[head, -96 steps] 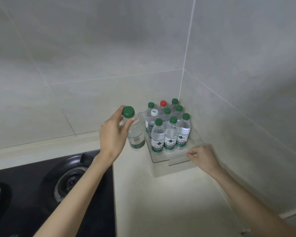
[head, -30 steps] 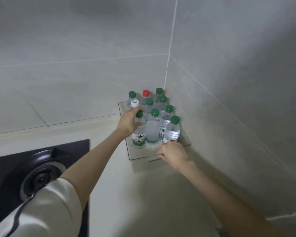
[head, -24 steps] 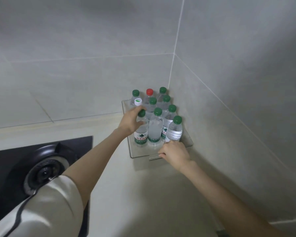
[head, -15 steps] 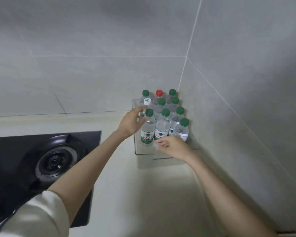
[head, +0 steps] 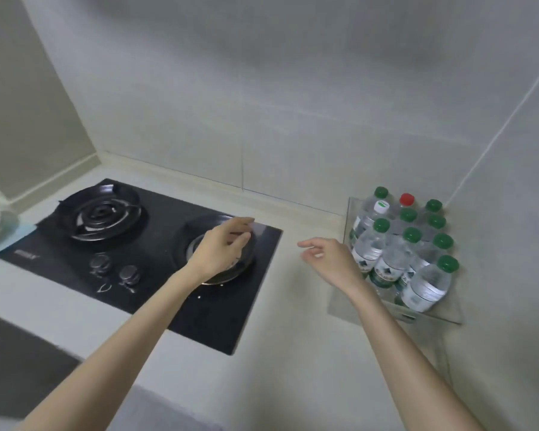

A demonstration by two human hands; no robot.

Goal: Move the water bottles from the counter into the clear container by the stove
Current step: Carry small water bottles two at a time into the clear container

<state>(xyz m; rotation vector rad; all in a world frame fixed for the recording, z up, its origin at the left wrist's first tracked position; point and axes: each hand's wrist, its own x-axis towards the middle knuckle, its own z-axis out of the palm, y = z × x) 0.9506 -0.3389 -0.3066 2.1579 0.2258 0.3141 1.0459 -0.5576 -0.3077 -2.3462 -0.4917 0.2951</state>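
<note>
On the pale counter (head: 293,368), the clear plastic water bottles (head: 395,259) stand packed inside the transparent square container (head: 349,213) beside the black stove (head: 227,321). The left hand (head: 221,247) and right hand (head: 330,259) hover relaxed and empty; seemingly no bottle is left to move.

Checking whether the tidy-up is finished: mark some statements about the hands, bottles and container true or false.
1. Both the left hand and right hand hold nothing. True.
2. The clear plastic container sits left of the black two-burner gas stove. False: it sits to the stove's right.
3. Exactly one clear plastic water bottle has a red cap. True.
4. A bottle lies on the stove. False: every visible bottle stands in the container.
</note>
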